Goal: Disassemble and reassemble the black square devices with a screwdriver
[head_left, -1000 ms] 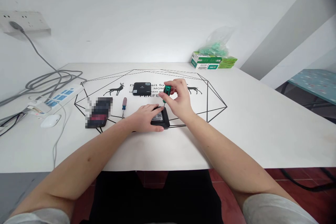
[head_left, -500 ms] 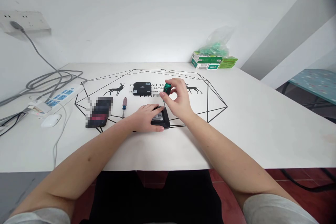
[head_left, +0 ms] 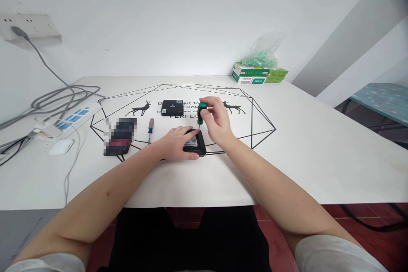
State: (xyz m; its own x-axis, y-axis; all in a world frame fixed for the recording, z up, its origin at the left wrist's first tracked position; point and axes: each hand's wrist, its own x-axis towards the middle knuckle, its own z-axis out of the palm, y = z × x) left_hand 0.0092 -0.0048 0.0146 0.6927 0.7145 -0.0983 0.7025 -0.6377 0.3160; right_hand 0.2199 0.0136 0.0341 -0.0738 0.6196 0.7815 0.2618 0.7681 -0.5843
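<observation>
A small black box-shaped device (head_left: 199, 146) with a white label on its upper face lies on the table in front of me. My left hand (head_left: 174, 143) grips it from the left, fingers along the far side and thumb at the near edge, covering much of it. In my right hand (head_left: 218, 121) is a green-and-black screwdriver (head_left: 200, 114), held upright between thumb and fingers. Its shaft points down at the device's far part, close to my left fingertips; the exact contact of the tip is too small to make out.
Beyond my hands lies a flat black case (head_left: 172, 108). A second screwdriver (head_left: 151, 129) and a pixelated phone-like object (head_left: 121, 137) are left of my left hand. Farther left are a power strip (head_left: 75, 115), cables and a white earbud case (head_left: 61, 147). Boxes (head_left: 251, 72) stand at the back right.
My right fingers have shifted around the screwdriver's handle, showing more of it, and the handle stands slightly differently. My left hand and the device have stayed in place.
</observation>
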